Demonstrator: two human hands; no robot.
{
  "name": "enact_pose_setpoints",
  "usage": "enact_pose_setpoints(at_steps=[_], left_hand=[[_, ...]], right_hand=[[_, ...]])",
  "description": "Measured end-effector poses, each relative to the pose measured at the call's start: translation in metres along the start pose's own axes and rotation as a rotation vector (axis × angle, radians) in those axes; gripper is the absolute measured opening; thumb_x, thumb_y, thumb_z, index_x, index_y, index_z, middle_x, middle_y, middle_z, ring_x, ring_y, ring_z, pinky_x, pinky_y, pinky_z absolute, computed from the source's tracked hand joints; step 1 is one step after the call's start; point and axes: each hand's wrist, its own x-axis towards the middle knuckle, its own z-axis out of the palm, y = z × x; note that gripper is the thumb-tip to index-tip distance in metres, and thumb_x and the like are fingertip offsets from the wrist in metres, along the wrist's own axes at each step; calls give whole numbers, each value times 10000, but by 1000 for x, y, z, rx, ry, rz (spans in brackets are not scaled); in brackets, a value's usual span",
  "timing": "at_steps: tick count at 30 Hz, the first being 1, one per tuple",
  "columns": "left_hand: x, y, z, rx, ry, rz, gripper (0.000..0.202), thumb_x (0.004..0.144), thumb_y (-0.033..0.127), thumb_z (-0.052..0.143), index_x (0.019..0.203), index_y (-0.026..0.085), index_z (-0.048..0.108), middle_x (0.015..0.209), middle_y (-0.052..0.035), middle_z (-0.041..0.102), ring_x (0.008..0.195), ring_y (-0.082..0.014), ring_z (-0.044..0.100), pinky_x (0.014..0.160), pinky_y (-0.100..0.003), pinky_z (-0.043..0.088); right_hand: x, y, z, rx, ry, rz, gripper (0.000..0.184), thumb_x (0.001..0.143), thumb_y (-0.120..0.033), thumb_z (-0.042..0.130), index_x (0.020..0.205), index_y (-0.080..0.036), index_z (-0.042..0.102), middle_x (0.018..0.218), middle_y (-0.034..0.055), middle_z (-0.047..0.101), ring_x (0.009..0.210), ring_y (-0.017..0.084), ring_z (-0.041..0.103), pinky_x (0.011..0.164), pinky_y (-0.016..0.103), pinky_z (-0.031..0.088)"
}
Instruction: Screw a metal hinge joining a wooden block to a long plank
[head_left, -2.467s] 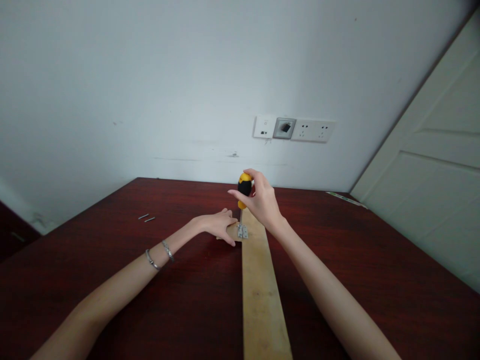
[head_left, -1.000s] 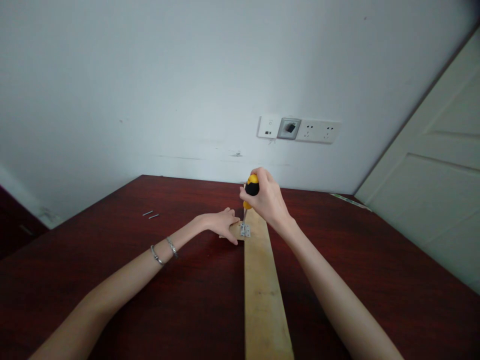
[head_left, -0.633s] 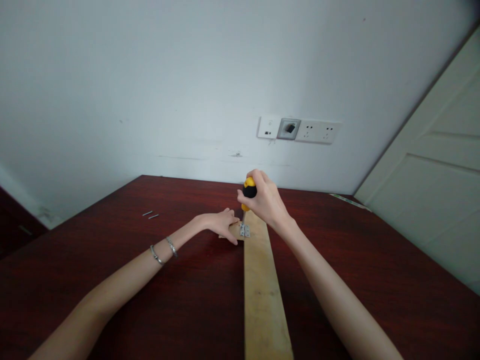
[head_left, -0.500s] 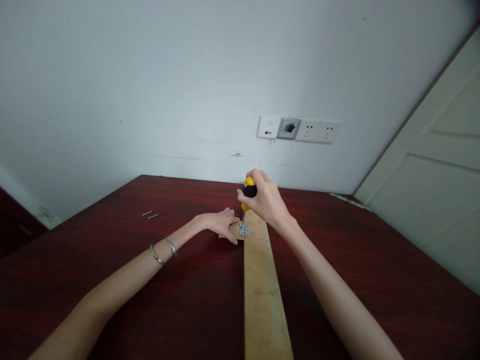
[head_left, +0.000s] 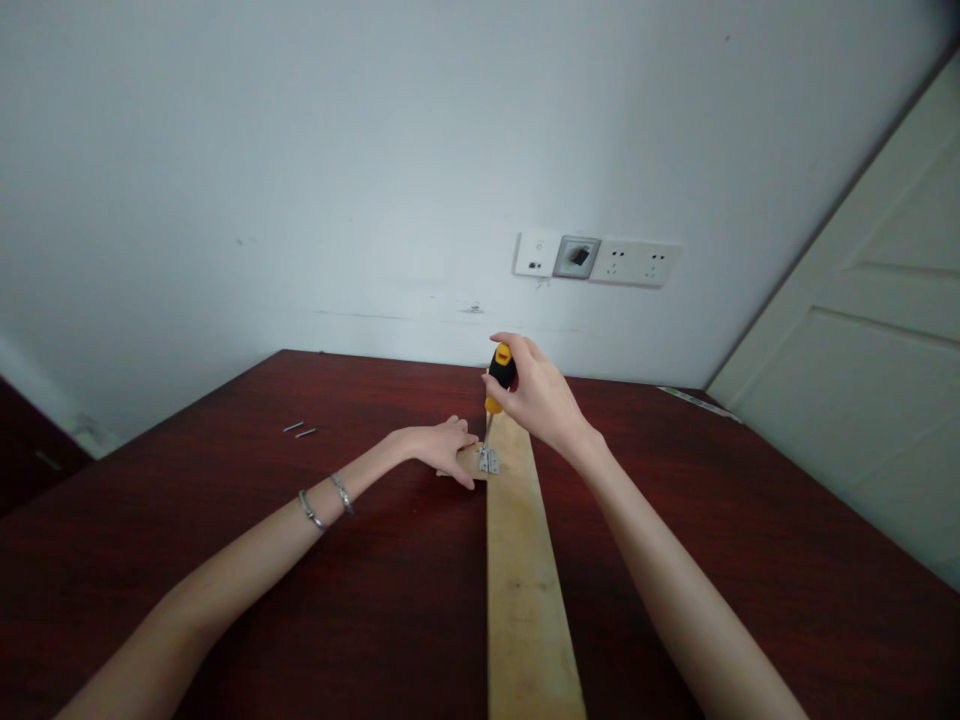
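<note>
My right hand (head_left: pixel 544 395) grips the yellow and black handle of a screwdriver (head_left: pixel 502 372). Its shaft slants down to a small silver hinge (head_left: pixel 489 460), and the tip meets the hinge's left part. The hinge lies across the seam between a long pale wooden board (head_left: pixel 525 580) and a small wooden piece (head_left: pixel 471 462) on the left. Over that small piece my left hand (head_left: pixel 444 446) rests with thumb and fingers spread, pressing on it. Part of the small piece is hidden beneath the hand.
Two screws (head_left: pixel 298 430) lie on the dark red table (head_left: pixel 360 600) to the left. Behind the table rises a white wall with sockets (head_left: pixel 634 262). A flat, ruler-like strip (head_left: pixel 699 403) lies at the far right edge, near a white door (head_left: pixel 877 350).
My right hand has shifted slightly right and turned, and the screwdriver handle leans more to the right, showing more of its shaft. My left hand stays in place.
</note>
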Motion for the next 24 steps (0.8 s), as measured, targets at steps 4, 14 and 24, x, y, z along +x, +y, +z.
enact_pose_setpoints(at_steps=[4,14,24], left_hand=[[0,0,0,4,6,13,890,610,758,547,1276,168,522,1114,-127,468,1070,-322,410,882,-371,398],[-1,0,-1,-15,0,22,899,612,753,544,1278,149,520,1114,-130,467,1067,-319,404,882,-363,393],[-1,1,0,9,-4,9,904,613,741,551,1294,147,511,1136,-135,466,1081,-325,402,905,-374,385]], right_hand=[[-1,-4,-4,-50,30,15,395,834,-355,560,1208,-233,522,1024,84,531,584,137,519,619,332,474],[1,-3,-4,-69,52,-9,424,861,-292,499,1267,-172,508,1006,116,571,734,202,561,696,357,480],[0,-3,-4,-38,65,-18,351,872,-410,540,1175,-248,610,1069,92,507,664,139,530,629,311,482]])
